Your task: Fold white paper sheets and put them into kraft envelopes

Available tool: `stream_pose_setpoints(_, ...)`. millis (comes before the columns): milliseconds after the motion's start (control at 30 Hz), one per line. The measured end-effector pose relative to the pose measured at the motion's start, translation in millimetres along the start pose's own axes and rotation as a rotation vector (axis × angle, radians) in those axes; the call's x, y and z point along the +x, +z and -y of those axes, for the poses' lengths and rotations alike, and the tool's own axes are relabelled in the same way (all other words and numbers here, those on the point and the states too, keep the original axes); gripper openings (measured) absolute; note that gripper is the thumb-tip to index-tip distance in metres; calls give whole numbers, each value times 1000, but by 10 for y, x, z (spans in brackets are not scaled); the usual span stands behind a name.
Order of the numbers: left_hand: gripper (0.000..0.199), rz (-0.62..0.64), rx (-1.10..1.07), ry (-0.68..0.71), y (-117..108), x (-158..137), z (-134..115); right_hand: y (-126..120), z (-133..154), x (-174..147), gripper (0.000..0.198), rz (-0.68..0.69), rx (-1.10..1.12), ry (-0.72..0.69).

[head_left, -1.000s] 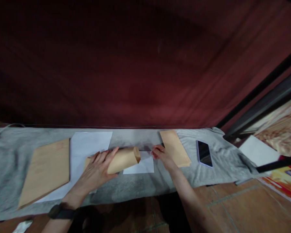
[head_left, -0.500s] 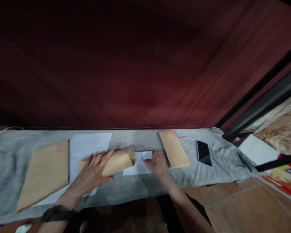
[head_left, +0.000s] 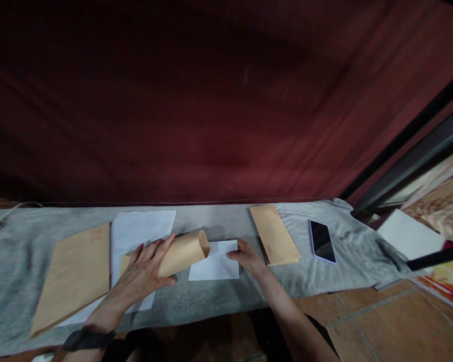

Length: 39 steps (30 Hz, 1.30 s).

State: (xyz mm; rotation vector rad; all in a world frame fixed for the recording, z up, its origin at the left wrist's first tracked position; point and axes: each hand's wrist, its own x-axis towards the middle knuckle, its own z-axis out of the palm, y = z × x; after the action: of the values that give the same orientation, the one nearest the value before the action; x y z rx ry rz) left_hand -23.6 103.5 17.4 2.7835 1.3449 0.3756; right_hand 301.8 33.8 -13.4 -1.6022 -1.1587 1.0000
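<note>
My left hand [head_left: 148,264] is wrapped around a brown paper envelope [head_left: 183,253], squeezing it so its right end gapes. To the right of that mouth is a folded white sheet of paper [head_left: 215,264]. My right hand [head_left: 247,257] pinches this sheet at its upper right edge, thumb on top. Whether the sheet's left end is inside the envelope I cannot tell. Under and behind my left hand lie larger white sheets [head_left: 141,225] on the grey cloth.
A stack of large brown envelopes [head_left: 77,274] lies at the left, smaller brown envelopes [head_left: 275,235] at the right. Farther right is a phone [head_left: 322,241]. Grey cloth [head_left: 226,296] covers the narrow surface, with a dark red curtain [head_left: 226,125] behind it.
My right hand has gone from lying over the white sheet's right end to pinching its edge, and the sheet is tilted up slightly. My left hand keeps its hold on the envelope.
</note>
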Motion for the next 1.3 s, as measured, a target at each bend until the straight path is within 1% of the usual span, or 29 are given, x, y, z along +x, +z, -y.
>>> stream_pose_setpoints(67,109,1,-15,-14,-5,4,13,-53,5,-2,10,-32,36,-21)
stream_pose_setpoints(133,110,9,-24,-27,-3,5,26,-175,14,37,10,-131,54,-54)
stream_pose_setpoints(233,111,24,-25,-30,16,7,30,-391,38,129,17,-301,82,-119)
stream_pose_setpoints(300,112,21,-25,-23,31,15,18,-469,62,165,22,-368,111,-156)
stream_pose_setpoints(333,112,16,-25,-20,37,21,9,-478,76,168,24,-380,125,-168)
stream_pose_setpoints(433,113,5,-30,-18,44,39,-19,-421,126,125,27,-357,132,-202)
stream_pose_setpoints(533,113,-1,-33,-12,50,44,-36,-363,186,69,27,-341,91,-286)
stream_pose_setpoints(600,113,2,-36,4,64,41,-40,-372,222,53,27,-359,67,-344)
stream_pose_setpoints(667,114,10,-44,17,85,38,-42,-408,249,52,27,-377,60,-373)
stream_pose_setpoints(800,115,30,-64,28,115,48,-47,-441,266,61,27,-388,63,-366)
stream_pose_setpoints(867,116,30,-49,22,106,58,-59,-420,263,65,26,-359,53,-375)
stream_pose_setpoints(1033,114,-49,42,25,47,76,-110,-389,233,98,23,-259,-3,-370)
stream_pose_setpoints(1200,113,-81,62,53,54,79,-137,-396,195,127,23,-258,-4,-332)
stream_pose_setpoints(1300,111,-89,50,63,74,89,-182,-337,172,121,20,-266,1,-298)
